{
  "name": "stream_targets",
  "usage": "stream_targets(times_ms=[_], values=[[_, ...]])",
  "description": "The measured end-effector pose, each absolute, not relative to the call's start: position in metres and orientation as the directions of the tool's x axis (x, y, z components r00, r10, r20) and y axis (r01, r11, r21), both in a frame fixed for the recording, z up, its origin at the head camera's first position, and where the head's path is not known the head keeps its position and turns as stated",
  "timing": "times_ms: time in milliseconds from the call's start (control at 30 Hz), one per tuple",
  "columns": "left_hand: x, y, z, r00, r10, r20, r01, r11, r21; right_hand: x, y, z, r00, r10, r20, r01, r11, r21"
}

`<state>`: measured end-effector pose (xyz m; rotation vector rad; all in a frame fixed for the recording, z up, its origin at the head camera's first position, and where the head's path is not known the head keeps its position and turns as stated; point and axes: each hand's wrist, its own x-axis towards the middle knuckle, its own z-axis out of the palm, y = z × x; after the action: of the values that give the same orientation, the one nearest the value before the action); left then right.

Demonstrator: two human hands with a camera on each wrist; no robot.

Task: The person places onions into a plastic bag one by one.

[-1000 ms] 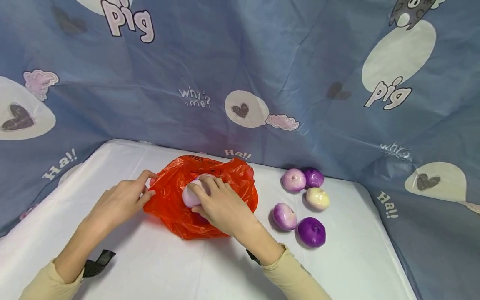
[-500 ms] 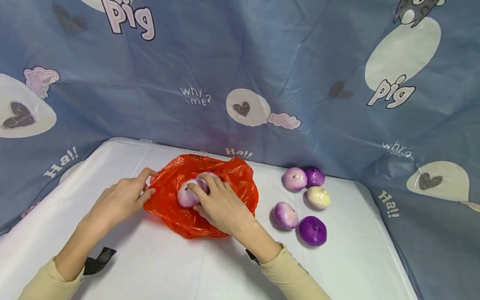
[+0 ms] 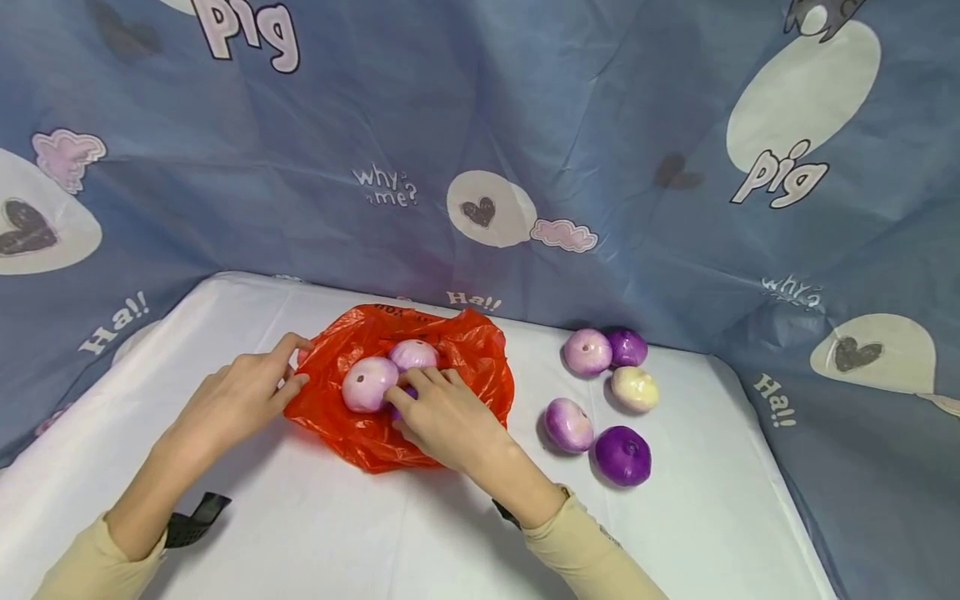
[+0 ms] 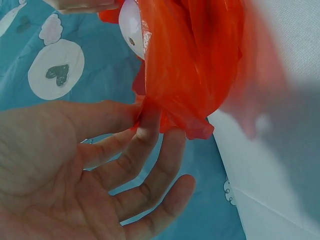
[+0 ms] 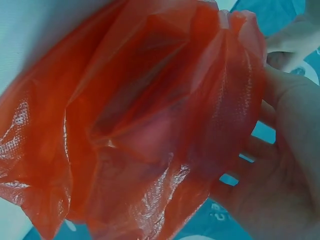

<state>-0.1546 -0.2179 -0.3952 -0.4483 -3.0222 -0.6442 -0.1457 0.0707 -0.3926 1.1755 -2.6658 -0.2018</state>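
Observation:
A red plastic bag lies spread on the table, its mouth turned upward. Inside it sit two pale purple onions, and a darker purple onion shows partly under my right hand. That hand reaches over the bag's right side, fingertips near the onions; in the right wrist view the bag's film covers its fingers. With thumb and forefinger, my left hand pinches the bag's left rim, its other fingers spread loosely, as the left wrist view shows.
Right of the bag lie several loose onions: a pale purple one, a dark one, a yellowish-white one, a purple-white one and a deep purple one. A blue printed cloth hangs behind the white table.
The pale onion under my right fingers has shifted left within the bag, and those fingers have come off it. My left hand keeps its pinch on the bag's rim.

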Motion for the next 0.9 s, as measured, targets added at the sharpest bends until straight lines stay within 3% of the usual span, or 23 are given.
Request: stream_targets(times_ms=[367, 667, 900], values=[[-0.153, -0.219, -0.394, -0.962, 0.267, 0.052, 0.265, 0.874, 0.407, -0.135, 0.084, -0.375, -0.604, -0.759, 0.243, -0.747, 0.645, 0.158], [-0.153, -0.217, -0.394, -0.964, 0.260, 0.054, 0.258, 0.871, 0.418, -0.135, 0.126, -0.347, -0.648, -0.683, 0.335, -0.711, 0.701, 0.055], [-0.153, -0.218, -0.394, -0.960, 0.273, 0.058, 0.272, 0.869, 0.413, -0.141, 0.146, -0.337, -0.721, -0.618, 0.314, -0.652, 0.758, -0.007]])
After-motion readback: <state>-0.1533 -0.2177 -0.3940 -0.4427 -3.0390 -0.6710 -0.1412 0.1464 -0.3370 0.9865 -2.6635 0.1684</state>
